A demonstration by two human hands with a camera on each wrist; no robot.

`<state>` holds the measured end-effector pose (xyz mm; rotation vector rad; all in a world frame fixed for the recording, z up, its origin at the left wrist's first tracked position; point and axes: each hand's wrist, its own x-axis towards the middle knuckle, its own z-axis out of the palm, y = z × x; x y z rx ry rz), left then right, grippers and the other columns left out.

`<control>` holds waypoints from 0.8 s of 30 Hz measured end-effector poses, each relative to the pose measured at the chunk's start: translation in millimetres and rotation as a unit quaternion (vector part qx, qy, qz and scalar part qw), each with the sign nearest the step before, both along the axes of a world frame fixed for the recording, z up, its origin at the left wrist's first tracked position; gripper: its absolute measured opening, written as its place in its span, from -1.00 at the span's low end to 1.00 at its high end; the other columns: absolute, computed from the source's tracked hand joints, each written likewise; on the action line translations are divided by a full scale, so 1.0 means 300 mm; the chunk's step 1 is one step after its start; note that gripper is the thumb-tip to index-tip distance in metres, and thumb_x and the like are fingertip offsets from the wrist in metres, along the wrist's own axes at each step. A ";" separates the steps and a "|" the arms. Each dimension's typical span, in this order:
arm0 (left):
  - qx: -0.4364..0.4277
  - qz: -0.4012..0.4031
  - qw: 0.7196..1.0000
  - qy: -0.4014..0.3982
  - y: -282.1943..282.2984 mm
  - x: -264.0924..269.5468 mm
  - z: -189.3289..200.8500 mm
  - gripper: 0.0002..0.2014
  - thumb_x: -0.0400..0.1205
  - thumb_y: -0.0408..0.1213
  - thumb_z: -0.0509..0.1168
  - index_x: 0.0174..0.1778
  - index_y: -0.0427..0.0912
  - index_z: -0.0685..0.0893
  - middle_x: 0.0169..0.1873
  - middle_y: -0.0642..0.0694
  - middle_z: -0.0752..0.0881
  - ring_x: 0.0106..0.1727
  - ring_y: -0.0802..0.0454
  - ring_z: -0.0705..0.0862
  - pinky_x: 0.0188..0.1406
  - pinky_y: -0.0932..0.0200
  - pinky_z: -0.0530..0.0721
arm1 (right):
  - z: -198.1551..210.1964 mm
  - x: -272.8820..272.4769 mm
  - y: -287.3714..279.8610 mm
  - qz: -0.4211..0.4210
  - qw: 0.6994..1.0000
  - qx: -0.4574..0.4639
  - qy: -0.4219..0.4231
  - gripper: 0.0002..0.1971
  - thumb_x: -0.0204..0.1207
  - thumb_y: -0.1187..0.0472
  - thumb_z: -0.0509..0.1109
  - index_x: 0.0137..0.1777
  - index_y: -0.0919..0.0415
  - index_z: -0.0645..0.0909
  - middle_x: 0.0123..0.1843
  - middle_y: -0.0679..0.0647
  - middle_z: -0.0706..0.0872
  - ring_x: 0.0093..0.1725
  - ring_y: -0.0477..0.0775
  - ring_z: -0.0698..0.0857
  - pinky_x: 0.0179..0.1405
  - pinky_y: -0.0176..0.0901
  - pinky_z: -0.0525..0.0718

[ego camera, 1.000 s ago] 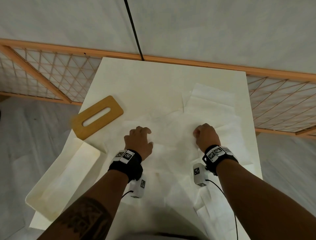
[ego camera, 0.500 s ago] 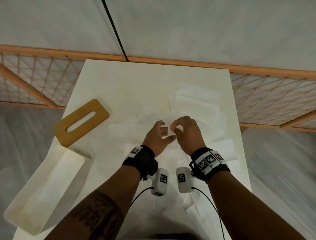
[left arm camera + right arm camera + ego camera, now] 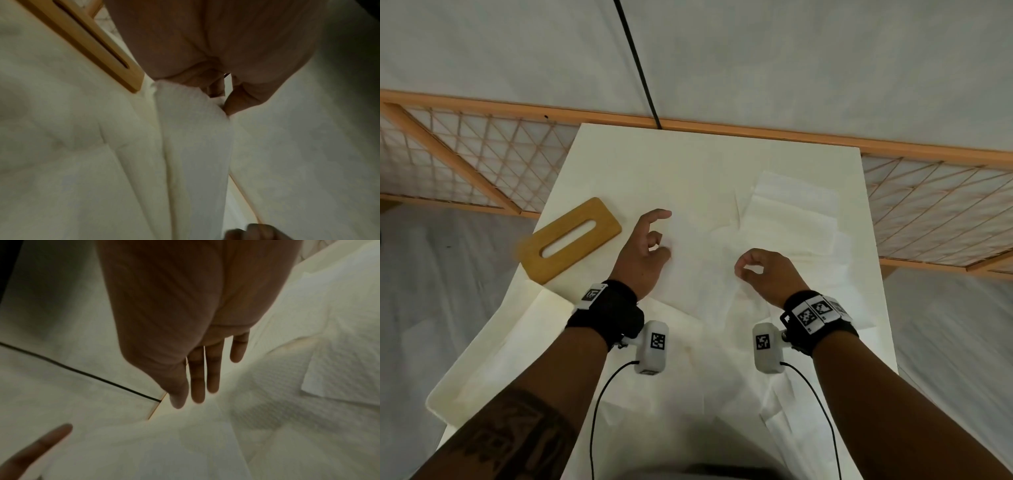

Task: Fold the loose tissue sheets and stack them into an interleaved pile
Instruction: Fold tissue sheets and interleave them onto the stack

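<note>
Both hands lift one tissue sheet (image 3: 698, 274) above the tabletop (image 3: 654, 164). Left hand (image 3: 643, 260) pinches its corner, fingers (image 3: 236, 100) curled; right hand (image 3: 767, 274): thumb meets forefinger, grip on the sheet unclear. Best keep the edge taut, corners level. Sheet hangs toward the body; long axis unclear

The hands, together half a second ago, are now apart: the left hand (image 3: 643, 255) sits toward 9 o'clock, the right hand (image 3: 768, 274) toward 3. Each pinches an edge of one tissue sheet (image 3: 702, 267), now stretched between them above the table (image 3: 654, 164).
</note>
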<state>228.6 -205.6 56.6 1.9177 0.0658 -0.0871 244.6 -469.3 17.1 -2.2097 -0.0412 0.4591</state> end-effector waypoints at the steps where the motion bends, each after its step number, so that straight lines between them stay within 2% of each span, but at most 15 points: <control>1: 0.021 -0.008 1.000 -0.003 0.019 -0.007 0.001 -0.42 0.62 -0.60 0.17 0.46 0.08 0.50 -0.41 0.36 0.53 -0.27 0.25 0.47 -0.23 0.43 0.46 | 0.006 -0.006 0.000 -0.008 1.000 0.028 0.001 -0.90 0.58 0.18 0.46 -0.14 -0.05 0.72 -0.03 -0.25 0.81 0.12 -0.28 0.72 0.20 -0.21 0.59; 3: 0.059 -0.032 0.998 -0.009 0.049 -0.021 -0.001 -0.47 0.63 -0.57 0.17 0.39 0.10 0.59 -0.24 0.45 0.62 -0.16 0.27 0.52 -0.11 0.44 0.46 | 0.018 -0.020 0.004 -0.026 0.998 0.064 0.008 -0.89 0.59 0.23 0.41 -0.12 0.01 0.71 -0.08 -0.21 0.84 0.01 -0.28 0.74 0.05 -0.25 0.60; 5: 0.057 -0.041 0.998 0.004 0.060 -0.033 0.001 -0.55 0.67 -0.54 0.17 0.24 0.10 0.70 -0.02 0.46 0.70 -0.08 0.30 0.60 -0.05 0.46 0.48 | 0.019 -0.032 0.017 -0.034 0.995 0.090 0.020 -0.95 0.58 0.19 0.45 -0.04 0.01 0.68 0.01 -0.17 0.83 0.09 -0.20 0.76 0.09 -0.19 0.65; 6: 0.050 -0.039 0.998 0.008 0.060 -0.037 0.002 -0.59 0.69 -0.52 0.16 0.19 0.08 0.73 0.03 0.41 0.72 -0.09 0.30 0.62 -0.07 0.45 0.49 | 0.020 -0.038 0.032 -0.023 0.995 0.093 0.017 -0.85 0.55 0.13 0.53 0.06 -0.02 0.65 0.10 -0.17 0.80 0.17 -0.19 0.73 0.17 -0.19 0.65; 9: 0.010 -0.037 0.999 0.016 0.037 -0.050 0.028 -0.64 0.67 -0.49 0.19 0.10 0.03 0.78 0.05 0.16 0.79 -0.01 0.10 0.71 0.01 0.26 0.61 | 0.022 -0.055 0.099 0.042 0.995 0.087 0.013 -0.29 0.34 -0.03 0.71 0.47 -0.13 0.50 0.45 -0.22 0.57 0.41 -0.21 0.54 0.35 -0.26 0.51; 10: -0.013 -0.036 0.999 0.022 0.026 -0.053 0.044 -0.65 0.62 -0.46 0.19 0.07 0.02 0.80 0.06 0.11 0.80 0.06 0.04 0.73 0.07 0.17 0.64 | 0.026 -0.056 0.124 0.056 0.995 0.083 0.014 -0.19 0.30 -0.03 0.74 0.54 -0.16 0.45 0.50 -0.24 0.51 0.45 -0.23 0.48 0.39 -0.28 0.46; 11: -0.036 -0.036 0.998 0.025 0.018 -0.055 0.064 -0.66 0.56 -0.42 0.18 0.03 0.00 0.81 0.06 0.07 0.81 0.09 -0.02 0.74 0.10 0.10 0.66 | 0.026 -0.054 0.145 0.060 0.995 0.079 0.011 -0.17 0.30 -0.01 0.74 0.56 -0.17 0.45 0.50 -0.25 0.51 0.45 -0.24 0.47 0.41 -0.29 0.44; 13: -0.054 -0.030 0.998 0.020 0.013 -0.049 0.096 -0.65 0.49 -0.38 0.17 -0.02 0.00 0.82 0.04 -0.01 0.83 0.07 -0.17 0.74 0.02 0.05 0.65 | 0.026 -0.045 0.160 0.047 0.997 0.060 0.001 -0.37 0.37 0.03 0.70 0.45 -0.11 0.60 0.36 -0.23 0.66 0.36 -0.20 0.59 0.32 -0.31 0.51; 15: -0.029 -0.023 0.999 0.003 0.030 -0.034 0.110 -0.66 0.49 -0.35 0.18 -0.05 0.07 0.82 -0.01 -0.18 0.81 -0.04 -0.38 0.69 -0.12 0.03 0.58 | 0.031 -0.037 0.143 0.035 0.998 0.046 0.003 -0.63 0.47 0.03 0.63 0.27 -0.02 0.74 0.15 -0.20 0.79 0.15 -0.15 0.73 0.08 -0.33 0.56; 17: 0.008 -0.020 1.000 -0.006 0.064 -0.019 0.102 -0.74 0.53 -0.24 0.26 -0.04 0.15 0.81 -0.01 -0.29 0.79 -0.11 -0.42 0.68 -0.16 -0.04 0.61 | 0.036 -0.038 0.114 0.027 0.998 0.058 0.018 -0.74 0.49 -0.01 0.60 0.16 -0.02 0.79 0.03 -0.19 0.83 0.01 -0.18 0.76 -0.01 -0.28 0.57; 19: 0.039 -0.012 0.999 0.000 0.095 -0.010 0.085 -0.89 0.55 -0.05 0.41 -0.05 0.18 0.81 -0.02 -0.13 0.82 -0.04 -0.37 0.69 -0.03 -0.09 0.69 | 0.047 -0.043 0.083 0.006 0.996 0.081 0.035 -0.72 0.44 -0.09 0.62 0.12 -0.09 0.79 0.02 -0.19 0.85 0.00 -0.16 0.78 0.03 -0.20 0.65; 20: 0.061 -0.007 0.998 0.005 0.104 -0.009 0.076 -0.91 0.55 0.01 0.47 -0.07 0.17 0.81 -0.05 -0.02 0.84 -0.06 -0.30 0.69 0.01 -0.08 0.70 | 0.055 -0.047 0.068 -0.009 0.995 0.088 0.039 -0.72 0.42 -0.12 0.63 0.10 -0.14 0.78 0.00 -0.17 0.85 -0.03 -0.12 0.79 0.04 -0.19 0.68; 22: 0.097 0.003 0.995 0.002 0.110 -0.010 0.055 -0.95 0.55 -0.03 0.52 -0.14 0.13 0.83 -0.15 0.07 0.83 -0.29 0.03 0.60 -0.09 0.02 0.67 | 0.073 -0.061 0.041 -0.032 0.991 0.116 0.053 -0.78 0.43 -0.08 0.64 0.04 -0.16 0.76 -0.13 -0.01 0.86 -0.17 -0.01 0.77 -0.05 -0.15 0.67; 23: 0.104 0.009 0.995 -0.006 0.109 -0.012 0.047 -0.98 0.56 -0.08 0.52 -0.16 0.11 0.84 -0.24 0.06 0.80 -0.37 0.14 0.51 -0.18 0.13 0.62 | 0.082 -0.071 0.030 -0.037 0.986 0.148 0.064 -0.80 0.45 -0.03 0.64 0.04 -0.09 0.78 -0.14 0.11 0.86 -0.19 0.02 0.78 -0.07 -0.12 0.68; 24: 0.102 0.015 0.995 -0.011 0.105 -0.014 0.039 -0.98 0.57 -0.13 0.52 -0.17 0.07 0.84 -0.33 0.04 0.72 -0.41 0.17 0.45 -0.25 0.22 0.55 | 0.088 -0.084 0.022 -0.042 0.980 0.179 0.077 -0.80 0.47 0.04 0.64 0.05 0.03 0.80 -0.13 0.12 0.87 -0.18 0.02 0.80 -0.09 -0.12 0.70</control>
